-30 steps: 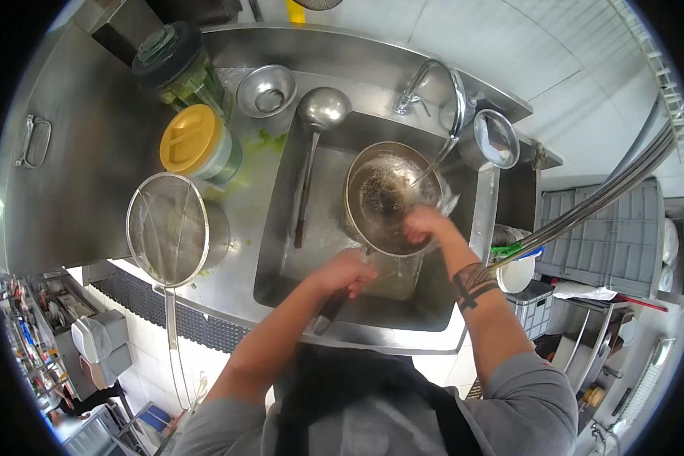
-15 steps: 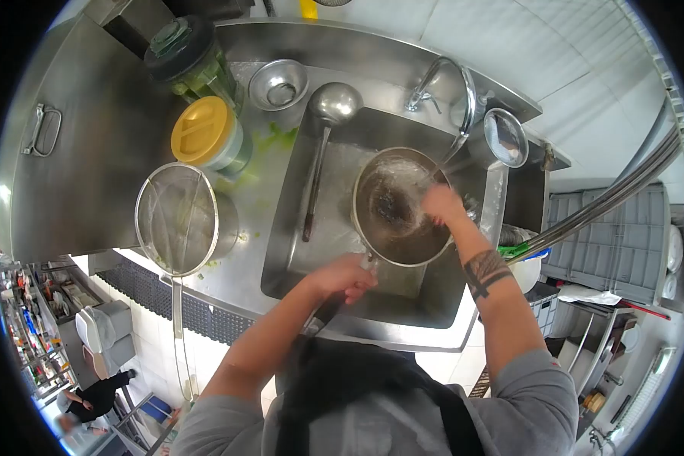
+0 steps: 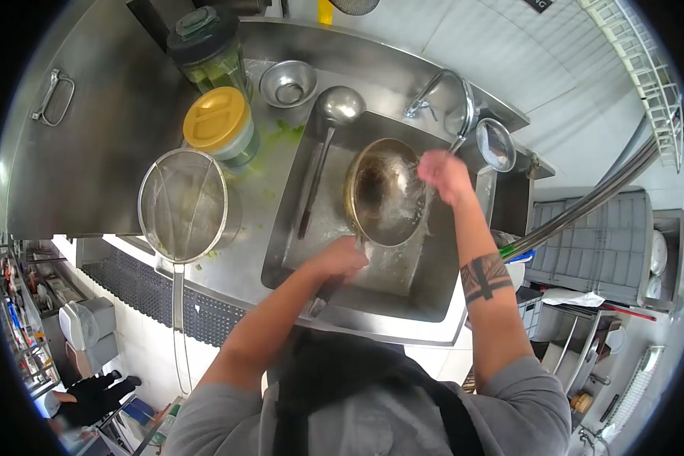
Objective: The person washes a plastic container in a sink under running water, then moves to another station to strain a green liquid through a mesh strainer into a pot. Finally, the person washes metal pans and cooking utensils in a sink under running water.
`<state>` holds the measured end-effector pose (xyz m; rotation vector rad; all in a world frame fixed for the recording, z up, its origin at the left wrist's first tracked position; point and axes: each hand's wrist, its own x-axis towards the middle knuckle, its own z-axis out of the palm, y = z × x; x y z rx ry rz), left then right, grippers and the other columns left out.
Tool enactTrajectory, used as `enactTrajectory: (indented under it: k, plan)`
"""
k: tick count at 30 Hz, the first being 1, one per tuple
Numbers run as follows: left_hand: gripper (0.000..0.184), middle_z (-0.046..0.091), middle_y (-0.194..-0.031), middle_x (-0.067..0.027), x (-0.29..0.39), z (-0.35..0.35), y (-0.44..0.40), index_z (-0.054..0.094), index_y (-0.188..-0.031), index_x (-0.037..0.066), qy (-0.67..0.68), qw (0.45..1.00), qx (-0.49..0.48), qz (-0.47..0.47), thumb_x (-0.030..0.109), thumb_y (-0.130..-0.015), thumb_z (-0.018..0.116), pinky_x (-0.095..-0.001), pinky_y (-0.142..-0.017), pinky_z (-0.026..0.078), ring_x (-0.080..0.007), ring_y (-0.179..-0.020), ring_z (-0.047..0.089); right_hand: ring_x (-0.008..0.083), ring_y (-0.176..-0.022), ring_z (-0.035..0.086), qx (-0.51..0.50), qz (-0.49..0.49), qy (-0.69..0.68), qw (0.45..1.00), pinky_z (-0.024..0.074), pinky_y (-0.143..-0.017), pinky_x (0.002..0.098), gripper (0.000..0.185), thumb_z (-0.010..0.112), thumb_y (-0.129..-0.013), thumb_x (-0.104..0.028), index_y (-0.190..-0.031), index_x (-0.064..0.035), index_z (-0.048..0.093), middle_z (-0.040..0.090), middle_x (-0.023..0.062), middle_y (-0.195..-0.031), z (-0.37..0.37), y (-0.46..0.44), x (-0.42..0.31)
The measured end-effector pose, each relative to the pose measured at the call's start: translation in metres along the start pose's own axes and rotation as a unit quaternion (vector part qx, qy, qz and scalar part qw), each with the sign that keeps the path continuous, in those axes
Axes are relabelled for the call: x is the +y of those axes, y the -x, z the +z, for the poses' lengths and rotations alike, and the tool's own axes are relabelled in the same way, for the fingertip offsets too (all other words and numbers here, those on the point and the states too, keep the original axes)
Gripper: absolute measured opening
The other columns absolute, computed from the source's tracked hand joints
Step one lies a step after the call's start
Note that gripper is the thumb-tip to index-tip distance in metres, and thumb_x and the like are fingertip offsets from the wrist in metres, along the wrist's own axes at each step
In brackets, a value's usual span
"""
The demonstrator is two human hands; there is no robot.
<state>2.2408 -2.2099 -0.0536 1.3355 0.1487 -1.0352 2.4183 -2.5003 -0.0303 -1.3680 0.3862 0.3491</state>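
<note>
My left hand [image 3: 342, 258] is closed around the handle of a round metal pan [image 3: 380, 190]. The pan is tilted to the right inside the sink, with water splashing and running at its right side. My right hand [image 3: 442, 175], fingers curled, is at the pan's upper right, just below the end of the faucet [image 3: 463, 99]. What those fingers hold, if anything, is hidden. Left of the pan, a long-handled ladle [image 3: 340, 105] lies with its bowl on the sink's rim and its handle down in the basin.
On the left counter stand a large strainer [image 3: 182, 205], a yellow-lidded container [image 3: 216, 120], a blender jug [image 3: 205, 49] and a metal bowl [image 3: 288, 83], with green splashes between. A small strainer [image 3: 496, 144] sits right of the faucet. Another person [image 3: 91, 399] is at the lower left.
The pan has gone from nearly level to tilted rightward, and water now spills at its side. My right hand has lifted out of the pan, up toward the faucet. My left hand keeps the handle.
</note>
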Motion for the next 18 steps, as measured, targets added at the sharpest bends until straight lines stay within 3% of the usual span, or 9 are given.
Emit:
enactTrajectory:
  k: [4, 7, 10, 11, 12, 13, 15, 16, 18]
  plan:
    - [0.021, 0.042, -0.055, -0.0004, 0.002, 0.010, 0.014, 0.048, -0.094, 0.006, 0.207, 0.975, -0.073, -0.029, 0.005, -0.083, 0.067, -0.0328, -0.040, 0.038, -0.0113, -0.041, 0.043, 0.0295, -0.091, 0.071, -0.043, 0.014, -0.068, 0.997, 0.0572, -0.084, 0.0386, 0.034, 0.053, -0.100, -0.017, -0.124, 0.0061, 0.059, 0.070, 0.0174, -0.110, 0.042, 0.020, -0.062]
    - [0.024, 0.039, -0.054, 0.0015, 0.002, 0.025, 0.032, 0.045, -0.094, 0.008, 0.275, 0.949, -0.151, -0.031, 0.004, -0.086, 0.067, -0.0317, -0.041, 0.037, -0.0106, -0.042, 0.042, 0.0326, -0.094, 0.073, -0.089, 0.085, 0.240, 0.963, 0.0586, -0.087, 0.0415, 0.032, 0.059, -0.093, -0.018, -0.117, 0.0027, 0.067, 0.073, 0.0173, -0.101, 0.035, 0.041, -0.059]
    - [0.023, 0.043, -0.054, -0.0001, 0.001, 0.036, 0.030, 0.045, -0.092, 0.007, 0.169, 0.968, -0.187, 0.006, 0.005, -0.086, 0.067, -0.0317, -0.041, 0.037, -0.0108, -0.042, 0.043, 0.0249, -0.087, 0.073, 0.101, -0.057, 0.633, 0.765, 0.0581, -0.081, 0.0380, 0.028, 0.059, -0.090, -0.014, -0.110, 0.0011, 0.069, 0.073, 0.0136, -0.094, 0.017, 0.027, -0.022]
    - [0.019, 0.044, -0.055, -0.0012, 0.018, 0.037, 0.039, 0.046, -0.089, 0.006, 0.103, 0.975, -0.191, 0.044, 0.005, -0.084, 0.064, -0.0323, -0.040, 0.040, -0.0118, -0.042, 0.044, 0.0249, -0.087, 0.073, 0.096, -0.061, 0.629, 0.769, 0.0581, -0.081, 0.0380, 0.028, 0.059, -0.090, -0.014, -0.110, 0.0011, 0.069, 0.073, 0.0136, -0.094, 0.017, 0.014, 0.000]
    - [0.019, 0.044, -0.055, -0.0012, 0.025, 0.037, 0.034, 0.046, -0.089, 0.006, 0.100, 0.977, -0.182, 0.043, 0.005, -0.084, 0.064, -0.0323, -0.040, 0.040, -0.0118, -0.042, 0.044, 0.0229, -0.086, 0.070, 0.096, -0.079, 0.332, 0.935, 0.0568, -0.080, 0.0373, 0.026, 0.059, -0.088, -0.014, -0.107, -0.0001, 0.069, 0.072, 0.0110, -0.092, 0.018, -0.002, 0.024]
    - [0.017, 0.044, -0.055, -0.0013, 0.032, 0.039, 0.028, 0.047, -0.087, 0.005, 0.027, 0.985, -0.164, 0.054, 0.005, -0.083, 0.063, -0.0331, -0.041, 0.041, -0.0125, -0.043, 0.045, 0.0210, -0.084, 0.068, 0.085, -0.080, -0.003, 0.993, 0.0556, -0.080, 0.0366, 0.023, 0.060, -0.087, -0.015, -0.104, -0.0014, 0.068, 0.070, 0.0084, -0.090, 0.027, -0.003, 0.035]
    - [0.014, 0.045, -0.054, -0.0021, 0.036, 0.037, 0.018, 0.049, -0.087, 0.004, -0.033, 0.992, -0.116, 0.031, 0.008, -0.081, 0.061, -0.0340, -0.042, 0.046, -0.0141, -0.044, 0.048, 0.0190, -0.083, 0.064, -0.138, -0.059, -0.096, 0.984, 0.0535, -0.079, 0.0349, 0.020, 0.062, -0.083, -0.014, -0.100, -0.0045, 0.067, 0.067, 0.0051, -0.087, 0.061, 0.010, 0.060]
    - [0.014, 0.045, -0.054, -0.0021, 0.033, 0.031, 0.013, 0.049, -0.087, 0.004, -0.036, 0.992, -0.114, 0.031, 0.008, -0.081, 0.061, -0.0340, -0.042, 0.046, -0.0141, -0.044, 0.048, 0.0189, -0.086, 0.063, -0.093, 0.066, -0.078, 0.990, 0.0526, -0.080, 0.0341, 0.021, 0.065, -0.080, -0.012, -0.100, -0.0051, 0.068, 0.067, 0.0050, -0.088, 0.081, 0.028, 0.069]
    - [0.014, 0.050, -0.057, -0.0037, 0.024, 0.017, 0.007, 0.055, -0.088, 0.002, -0.054, 0.997, -0.055, -0.011, 0.008, -0.079, 0.065, -0.0348, -0.042, 0.048, -0.0154, -0.044, 0.049, 0.0186, -0.085, 0.063, -0.141, 0.102, -0.003, 0.985, 0.0522, -0.081, 0.0345, 0.025, 0.068, -0.076, -0.010, -0.100, -0.0051, 0.069, 0.067, 0.0064, -0.090, 0.067, 0.017, 0.108]
